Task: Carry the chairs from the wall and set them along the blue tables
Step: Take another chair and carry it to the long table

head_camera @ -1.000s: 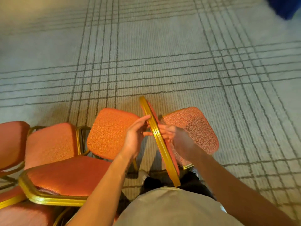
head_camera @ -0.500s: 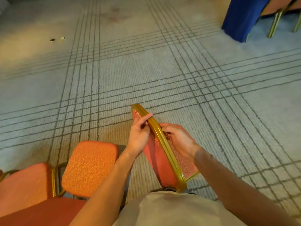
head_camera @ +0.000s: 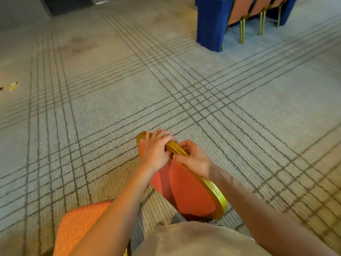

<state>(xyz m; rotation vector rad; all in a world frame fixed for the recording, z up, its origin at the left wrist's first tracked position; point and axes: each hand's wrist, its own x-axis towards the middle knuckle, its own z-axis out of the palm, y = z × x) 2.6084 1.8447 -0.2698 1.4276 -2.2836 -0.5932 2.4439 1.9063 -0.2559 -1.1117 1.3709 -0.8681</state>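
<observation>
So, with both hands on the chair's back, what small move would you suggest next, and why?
Probably carry the chair forward and right: the left hand and right hand both grip its frame, and the blue table stands there.

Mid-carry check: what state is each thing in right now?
Red-orange padded chair with gold metal frame: held by its top rail, legs hidden.
Left hand: grips the rail.
Right hand: grips the rail.
Second orange padded chair seat: untouched, lower left.
Blue-skirted table: orange-backed chairs already set against it.
</observation>
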